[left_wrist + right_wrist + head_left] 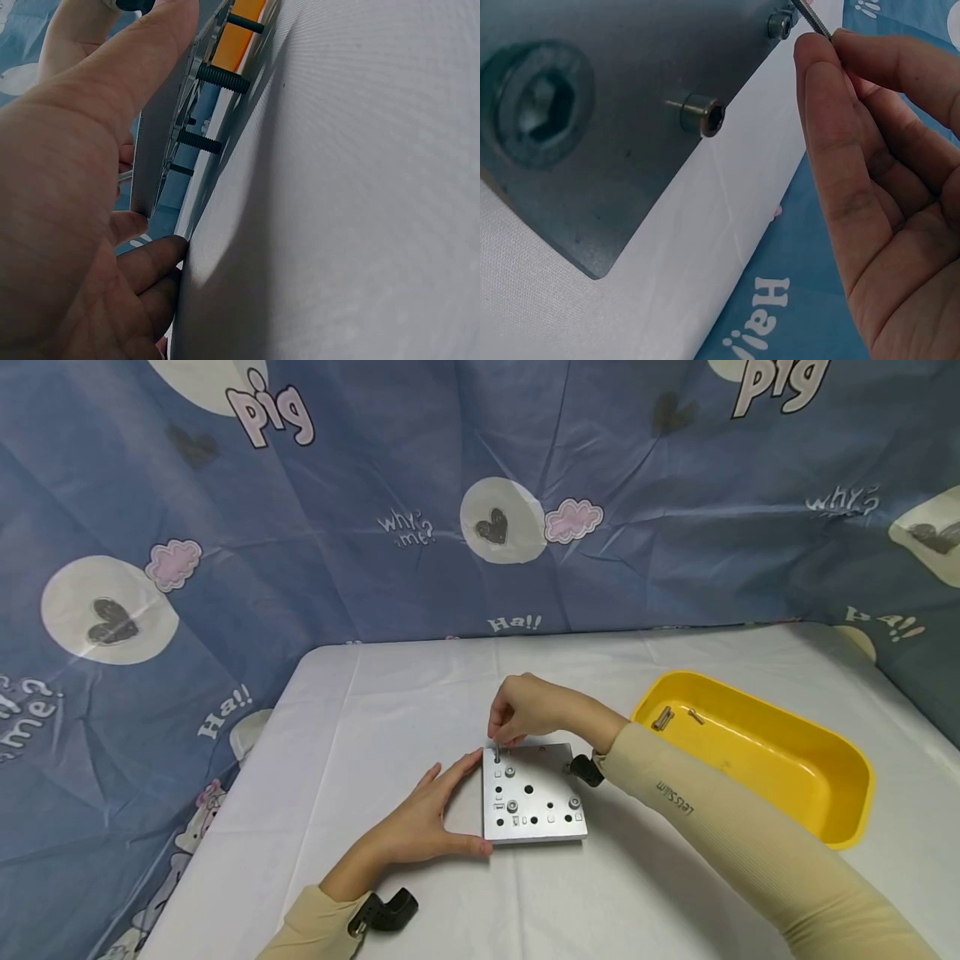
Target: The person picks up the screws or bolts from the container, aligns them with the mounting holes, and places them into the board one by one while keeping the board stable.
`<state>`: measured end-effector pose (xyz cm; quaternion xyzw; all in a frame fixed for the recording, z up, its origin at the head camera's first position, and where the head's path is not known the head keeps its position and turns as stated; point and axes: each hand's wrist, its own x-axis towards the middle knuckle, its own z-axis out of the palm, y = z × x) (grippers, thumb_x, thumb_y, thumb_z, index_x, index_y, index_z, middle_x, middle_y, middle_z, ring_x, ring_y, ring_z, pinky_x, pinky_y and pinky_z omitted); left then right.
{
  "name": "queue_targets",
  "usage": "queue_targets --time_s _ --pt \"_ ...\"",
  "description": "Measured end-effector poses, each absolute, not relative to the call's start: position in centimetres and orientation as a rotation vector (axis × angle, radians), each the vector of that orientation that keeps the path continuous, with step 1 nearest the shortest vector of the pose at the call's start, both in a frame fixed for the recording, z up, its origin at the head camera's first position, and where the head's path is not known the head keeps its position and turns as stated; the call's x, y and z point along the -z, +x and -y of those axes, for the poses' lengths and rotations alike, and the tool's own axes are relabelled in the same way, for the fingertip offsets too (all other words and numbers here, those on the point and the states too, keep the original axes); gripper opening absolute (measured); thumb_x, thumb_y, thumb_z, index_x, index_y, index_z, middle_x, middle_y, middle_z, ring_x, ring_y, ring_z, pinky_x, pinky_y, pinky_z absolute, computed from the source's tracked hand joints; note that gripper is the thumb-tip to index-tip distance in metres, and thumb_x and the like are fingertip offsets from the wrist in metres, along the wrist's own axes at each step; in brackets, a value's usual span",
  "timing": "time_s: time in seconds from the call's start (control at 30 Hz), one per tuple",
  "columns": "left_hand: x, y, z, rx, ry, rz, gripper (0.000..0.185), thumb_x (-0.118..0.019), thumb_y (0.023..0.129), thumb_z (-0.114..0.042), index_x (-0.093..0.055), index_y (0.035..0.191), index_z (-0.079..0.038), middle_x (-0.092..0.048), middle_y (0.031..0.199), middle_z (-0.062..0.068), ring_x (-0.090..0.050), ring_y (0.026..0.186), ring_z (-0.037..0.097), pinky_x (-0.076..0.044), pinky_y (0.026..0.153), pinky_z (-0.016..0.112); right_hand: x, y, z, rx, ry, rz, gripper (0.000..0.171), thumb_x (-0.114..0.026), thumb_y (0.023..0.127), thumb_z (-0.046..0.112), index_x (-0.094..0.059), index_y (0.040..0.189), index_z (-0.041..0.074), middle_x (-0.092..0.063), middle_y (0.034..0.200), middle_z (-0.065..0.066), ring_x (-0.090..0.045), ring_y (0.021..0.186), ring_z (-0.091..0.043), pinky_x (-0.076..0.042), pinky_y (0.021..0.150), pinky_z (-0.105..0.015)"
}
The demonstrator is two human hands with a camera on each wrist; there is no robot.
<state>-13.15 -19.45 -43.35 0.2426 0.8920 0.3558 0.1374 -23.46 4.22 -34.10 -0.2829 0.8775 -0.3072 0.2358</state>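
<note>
A silver metal plate (551, 781) with holes and several socket-head screws (705, 116) lies in the middle of the white table. My left hand (420, 822) grips its left side, thumb at the near corner and index fingertip at the far one. Threaded screw ends (223, 77) stick out below the plate in the left wrist view. Over the far left corner, my right hand (528, 706) pinches a thin threaded screw (814, 20) between thumb and index finger, at a hole there. Whether its tip is inside the hole cannot be made out.
A yellow tray (757, 768) stands to the right, partly behind the right forearm. A few small screws (663, 718) lie at its left end. Behind the table hangs a blue printed cloth (420, 585). Black wrist mounts (393, 911) sit on both sleeves.
</note>
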Motion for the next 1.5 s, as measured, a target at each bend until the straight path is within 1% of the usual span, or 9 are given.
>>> queue_targets --time_s 0.2,0.43,0.57,0.63,0.77,0.87,1.2,1.5 --pt "43.47 -13.05 19.53 -1.033 0.699 -2.578 0.126 -0.096 0.075 -0.053 -0.022 0.173 -0.024 -0.032 0.177 0.001 -0.026 0.166 0.03 -0.001 0.139 0.06 34.39 -23.49 -4.17 0.832 -0.786 -2.41 0.008 -0.081 0.095 0.007 -0.081 0.087 0.009 -0.079 0.079 0.0 -0.074 0.072 -0.008 -0.068 0.074 -0.027" --pt "43.56 -13.02 19.43 -1.041 0.705 -2.577 0.126 -0.097 0.075 -0.052 -0.023 0.173 -0.024 -0.032 0.177 0.001 -0.027 0.166 0.029 -0.002 0.139 0.06 34.49 -23.53 -4.42 0.819 -0.788 -2.398 0.008 -0.082 0.094 0.008 -0.081 0.086 0.01 -0.078 0.077 0.001 -0.072 0.07 -0.008 -0.063 0.069 -0.021" --pt "43.65 -13.01 19.4 -1.039 0.695 -2.575 0.126 -0.097 0.075 -0.053 -0.023 0.173 -0.025 -0.033 0.177 0.001 -0.026 0.166 0.031 -0.002 0.139 0.06 34.35 -23.39 -4.56 0.821 -0.779 -2.387 0.007 -0.083 0.093 0.007 -0.081 0.087 0.009 -0.078 0.077 0.0 -0.071 0.069 -0.007 -0.065 0.071 -0.025" --pt "43.68 -13.0 19.42 -1.036 0.693 -2.576 0.126 -0.097 0.075 -0.053 -0.023 0.173 -0.025 -0.033 0.177 0.001 -0.025 0.166 0.031 -0.002 0.139 0.061 34.31 -23.32 -4.57 0.824 -0.784 -2.384 0.007 -0.083 0.094 0.008 -0.081 0.087 0.009 -0.078 0.077 0.0 -0.071 0.069 -0.007 -0.065 0.071 -0.025" --pt "43.72 -13.07 19.45 -1.031 0.699 -2.58 0.126 -0.096 0.075 -0.053 -0.023 0.173 -0.025 -0.033 0.177 0.001 -0.025 0.167 0.031 -0.003 0.139 0.061 34.32 -23.28 -4.47 0.817 -0.801 -2.39 0.009 -0.082 0.094 0.009 -0.081 0.085 0.011 -0.077 0.074 0.001 -0.068 0.067 -0.008 -0.058 0.065 -0.019" --pt "43.65 -13.12 19.46 -1.03 0.702 -2.582 0.126 -0.096 0.075 -0.053 -0.022 0.173 -0.025 -0.033 0.177 0.001 -0.025 0.166 0.031 -0.003 0.139 0.061 34.25 -23.29 -4.38 0.811 -0.818 -2.395 0.01 -0.082 0.094 0.009 -0.081 0.085 0.011 -0.076 0.072 0.001 -0.066 0.066 -0.008 -0.055 0.063 -0.018" --pt "43.51 -13.17 19.41 -1.023 0.704 -2.588 0.126 -0.096 0.075 -0.054 -0.021 0.173 -0.026 -0.032 0.177 0.001 -0.027 0.166 0.028 -0.001 0.139 0.059 34.25 -23.45 -4.32 0.806 -0.822 -2.402 0.008 -0.081 0.096 0.01 -0.082 0.088 0.011 -0.076 0.073 0.002 -0.067 0.066 -0.007 -0.056 0.063 -0.018" --pt "43.17 -12.99 19.28 -1.017 0.7 -2.585 0.126 -0.096 0.076 -0.053 -0.022 0.173 -0.024 -0.032 0.177 0.001 -0.027 0.166 0.029 -0.002 0.139 0.059 34.23 -23.47 -4.37 0.816 -0.819 -2.396 0.007 -0.081 0.096 0.011 -0.082 0.089 0.01 -0.077 0.074 0.001 -0.068 0.066 -0.008 -0.056 0.063 -0.018"
